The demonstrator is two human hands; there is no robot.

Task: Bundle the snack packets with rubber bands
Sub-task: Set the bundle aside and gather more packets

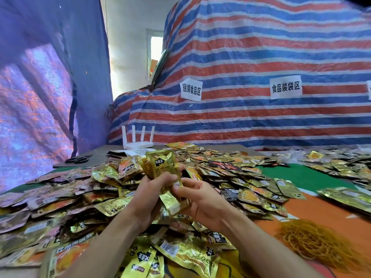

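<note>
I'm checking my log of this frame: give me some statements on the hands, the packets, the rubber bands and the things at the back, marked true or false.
1. The left hand and the right hand both grip the held gold packets. True.
2. The rubber bands lie heaped to the left of the hands. False: the heap lies to their right, on the orange surface.
3. The scissors are in the right hand. False: they lie on the dark board at far left.
4. A white router with four antennas stands behind the packets. True.
</note>
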